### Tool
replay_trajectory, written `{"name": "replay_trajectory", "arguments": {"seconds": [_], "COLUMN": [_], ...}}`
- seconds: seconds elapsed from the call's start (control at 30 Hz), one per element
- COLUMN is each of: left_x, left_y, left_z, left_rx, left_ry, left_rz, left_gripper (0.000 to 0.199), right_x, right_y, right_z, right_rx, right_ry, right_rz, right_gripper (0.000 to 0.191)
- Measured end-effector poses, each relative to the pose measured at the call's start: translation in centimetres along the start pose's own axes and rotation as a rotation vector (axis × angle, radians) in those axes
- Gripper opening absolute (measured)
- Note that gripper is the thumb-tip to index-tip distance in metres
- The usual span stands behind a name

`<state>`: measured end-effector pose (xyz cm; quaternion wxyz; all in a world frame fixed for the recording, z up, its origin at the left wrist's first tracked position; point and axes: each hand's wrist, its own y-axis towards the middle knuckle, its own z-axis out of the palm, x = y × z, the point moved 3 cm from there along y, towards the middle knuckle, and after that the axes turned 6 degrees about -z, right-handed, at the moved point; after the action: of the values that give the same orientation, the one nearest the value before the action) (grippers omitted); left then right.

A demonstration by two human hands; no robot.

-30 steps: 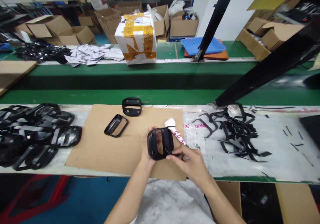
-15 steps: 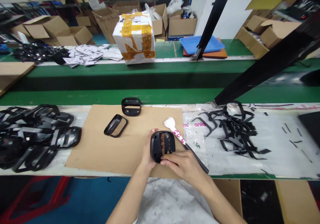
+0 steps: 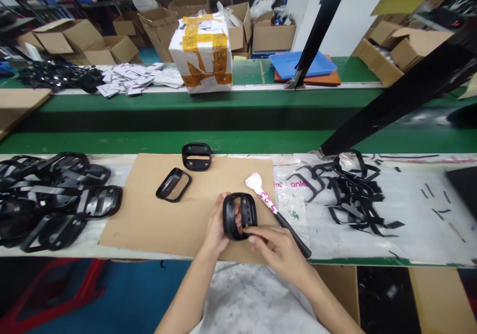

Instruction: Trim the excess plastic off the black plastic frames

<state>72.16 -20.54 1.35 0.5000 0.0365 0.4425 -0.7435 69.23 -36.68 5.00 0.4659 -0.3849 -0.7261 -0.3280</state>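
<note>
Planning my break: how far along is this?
Perhaps done: two black plastic frames lie on the brown cardboard sheet; their finish is unclear. In hand: another black plastic frame, left hand holding, right hand at its lower edge. Perhaps left: the heaped black plastic frames at left and loose black strips at right.

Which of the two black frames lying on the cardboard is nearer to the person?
The left frame; the right one lies at the cardboard's far edge.

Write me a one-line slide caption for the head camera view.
Left hand holds a black frame over cardboard while right hand touches its lower edge.
</note>
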Motion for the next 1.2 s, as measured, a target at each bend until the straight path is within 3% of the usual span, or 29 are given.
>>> {"name": "replay_trajectory", "arguments": {"seconds": [0.13, 0.4, 0.57, 0.7, 0.8, 0.87, 0.93, 1.0, 1.07, 1.2], "left_x": [-0.4, -0.1, 0.5, 0.1, -0.4, -0.6, -0.4, 0.0, 0.4, 0.9], "left_y": [-0.1, 0.0, -0.2, -0.6, -1.1, -1.4, -1.7, -2.0, -2.2, -2.3], "left_z": [0.1, -0.5, -0.4, 0.0, 0.8, 1.5, 2.3, 3.0, 3.3, 2.9], "left_rx": [-0.053, -0.115, -0.127, -0.096, -0.026, 0.035, 0.104, 0.160, 0.184, 0.141], "left_ry": [0.043, 0.130, 0.157, 0.217, 0.198, 0.143, 0.113, 0.107, 0.092, 0.004], "left_rz": [0.057, 0.111, 0.069, 0.108, 0.104, 0.108, 0.104, 0.091, 0.073, 0.015], "left_gripper": [0.052, 0.054, 0.053, 0.046, 0.045, 0.043, 0.042, 0.041, 0.040, 0.037], "right_x": [0.2, 0.6, 0.6, 0.2, -0.8, -1.7, -2.1, -2.0, -1.6, -0.6], "right_y": [-0.4, 0.0, 0.5, 0.2, -0.3, -0.4, -0.5, -0.3, -0.1, 0.4], "right_z": [0.2, -0.6, -0.5, -1.7, -3.2, -3.9, -3.8, -2.6, -1.2, -0.4], "right_rx": [-0.037, 0.102, 0.218, 0.313, 0.189, -0.041, -0.228, -0.234, -0.163, -0.225], "right_ry": [-0.054, -0.316, -0.344, -0.037, 0.226, 0.272, 0.285, 0.334, 0.391, 0.400], "right_rz": [-0.119, -0.269, -0.227, -0.063, 0.061, 0.079, 0.055, 0.026, 0.017, 0.002], "right_gripper": [0.029, 0.031, 0.032, 0.028, 0.028, 0.027, 0.047, 0.082, 0.101, 0.087]}}
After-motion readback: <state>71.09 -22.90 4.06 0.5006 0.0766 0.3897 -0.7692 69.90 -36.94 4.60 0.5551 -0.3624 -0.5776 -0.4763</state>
